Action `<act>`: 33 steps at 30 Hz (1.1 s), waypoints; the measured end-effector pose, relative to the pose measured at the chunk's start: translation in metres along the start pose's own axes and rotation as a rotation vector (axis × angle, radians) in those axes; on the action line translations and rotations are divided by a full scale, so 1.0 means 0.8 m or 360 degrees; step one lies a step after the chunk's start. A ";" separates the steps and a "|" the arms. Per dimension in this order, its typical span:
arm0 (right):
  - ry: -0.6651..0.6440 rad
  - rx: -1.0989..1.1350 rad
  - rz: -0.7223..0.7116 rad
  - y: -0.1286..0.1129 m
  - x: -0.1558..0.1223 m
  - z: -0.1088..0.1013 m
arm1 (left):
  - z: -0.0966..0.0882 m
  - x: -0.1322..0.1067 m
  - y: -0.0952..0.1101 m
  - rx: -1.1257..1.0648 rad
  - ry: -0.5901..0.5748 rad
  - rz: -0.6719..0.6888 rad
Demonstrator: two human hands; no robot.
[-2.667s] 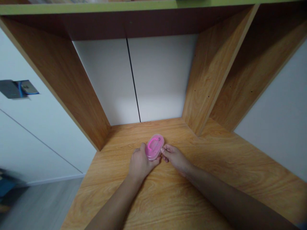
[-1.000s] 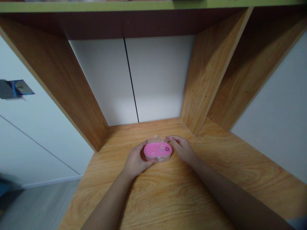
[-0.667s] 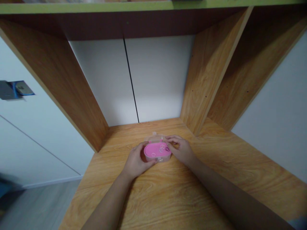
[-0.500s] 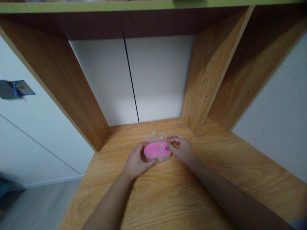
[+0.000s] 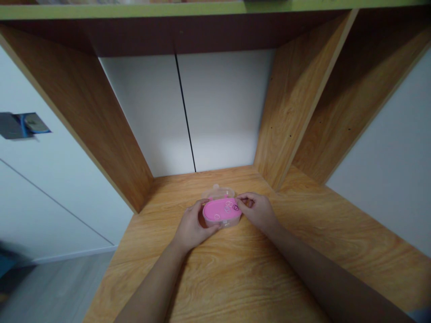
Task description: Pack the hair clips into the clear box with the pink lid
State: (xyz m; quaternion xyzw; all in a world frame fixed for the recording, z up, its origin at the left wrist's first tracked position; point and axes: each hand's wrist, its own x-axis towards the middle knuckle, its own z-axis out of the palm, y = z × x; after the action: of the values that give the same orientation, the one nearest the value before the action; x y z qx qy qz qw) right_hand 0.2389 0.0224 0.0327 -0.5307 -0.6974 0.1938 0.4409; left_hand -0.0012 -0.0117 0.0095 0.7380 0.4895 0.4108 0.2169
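A small pink oval box [image 5: 220,211] rests on the wooden desk [image 5: 235,273], its clear lid [image 5: 218,193] swung up behind it. Inside lie several small rings or elastic bands, one of them dark [image 5: 235,207]. My left hand [image 5: 192,224] curls round the box's left end and holds it steady. At the box's right end, my right hand [image 5: 257,210] has its fingertips pinched together by the dark ring; whether they grip it I cannot make out.
Wooden side panels [image 5: 94,121] and a divider [image 5: 292,103] enclose the desk nook, with a white back wall [image 5: 215,112] and a shelf overhead. The desk's left edge drops to a grey floor [image 5: 50,291].
The box was closed and tilted up in both hands; now it lies flat on the desk with the lid open. My right fingers have moved from the lid to the box's right inside edge.
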 end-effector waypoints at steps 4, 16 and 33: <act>0.0014 0.0040 0.0068 -0.002 -0.002 -0.001 | 0.000 0.000 0.000 -0.0004 -0.0012 0.0006; 0.0197 0.0725 0.0598 0.027 0.020 -0.004 | -0.002 -0.001 0.004 -0.0033 -0.0033 -0.0014; 0.0883 0.0724 0.0737 0.135 0.062 -0.038 | -0.003 -0.002 0.005 0.0026 -0.0056 -0.0042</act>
State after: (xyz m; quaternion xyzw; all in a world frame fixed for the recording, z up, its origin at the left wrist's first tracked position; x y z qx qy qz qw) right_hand 0.3232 0.1005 -0.0108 -0.5945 -0.3543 0.2863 0.6626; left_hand -0.0017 -0.0150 0.0130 0.7403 0.4987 0.3909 0.2247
